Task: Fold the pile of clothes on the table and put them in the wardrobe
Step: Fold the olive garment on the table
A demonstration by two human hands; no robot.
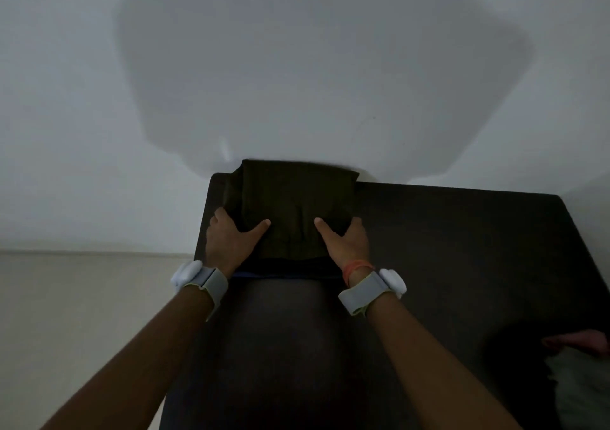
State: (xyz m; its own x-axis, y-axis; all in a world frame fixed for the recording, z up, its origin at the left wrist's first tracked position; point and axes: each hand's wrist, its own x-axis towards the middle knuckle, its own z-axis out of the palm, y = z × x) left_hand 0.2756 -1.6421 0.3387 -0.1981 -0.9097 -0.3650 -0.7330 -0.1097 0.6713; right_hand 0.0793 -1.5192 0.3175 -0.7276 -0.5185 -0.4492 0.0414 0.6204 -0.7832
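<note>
Both forearms are reaching out from the bottom of the view, each wearing white wrist bands (198, 281). Left hand (231, 238) is gripping the left edge of the folded dark olive garment (293, 205) and right hand (346, 241) is gripping the right edge, thumbs lying on top. So the garment is sitting right between the two hands, over the far left corner of the dark tabletop (445, 248). Can't tell if it's actually resting there. More clothes (581, 363) are lying well apart, near right.
</note>
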